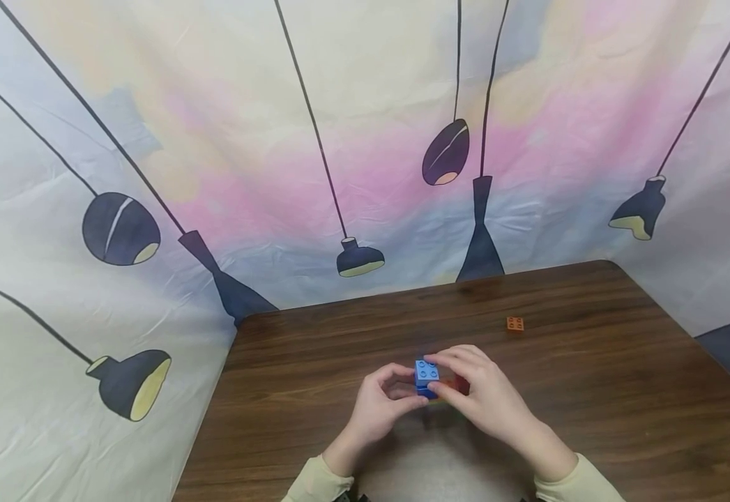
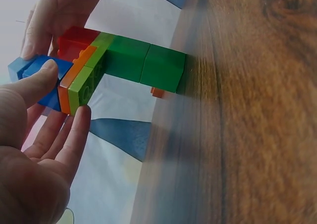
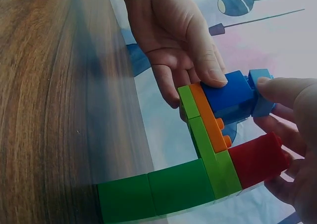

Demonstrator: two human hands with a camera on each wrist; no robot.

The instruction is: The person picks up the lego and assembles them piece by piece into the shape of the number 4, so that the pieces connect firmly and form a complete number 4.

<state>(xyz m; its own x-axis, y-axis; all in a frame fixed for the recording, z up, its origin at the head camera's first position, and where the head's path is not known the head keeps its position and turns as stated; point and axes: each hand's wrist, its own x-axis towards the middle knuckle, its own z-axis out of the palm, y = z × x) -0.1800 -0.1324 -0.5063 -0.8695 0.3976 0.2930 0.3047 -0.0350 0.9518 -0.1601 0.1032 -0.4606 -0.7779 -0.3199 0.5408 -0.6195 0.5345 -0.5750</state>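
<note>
My left hand (image 1: 374, 404) holds a stacked toy-brick build from the side, thumb on its dark blue brick (image 3: 230, 95) and fingers by the lime green layer (image 3: 190, 102). Between these lies a thin orange brick (image 3: 208, 115). My right hand (image 1: 487, 387) pinches a light blue brick (image 1: 426, 373) between thumb and fingers, right at the studs of the dark blue one. Beside the blue bricks, a red brick (image 3: 260, 159) rises from the lime layer. Two green bricks (image 3: 181, 187) form a column beneath, its foot at the tabletop.
A small orange brick (image 1: 514, 323) lies on the dark wooden table (image 1: 590, 362), beyond the right hand. Behind the table hangs a pastel cloth (image 1: 396, 202) printed with dark lamps.
</note>
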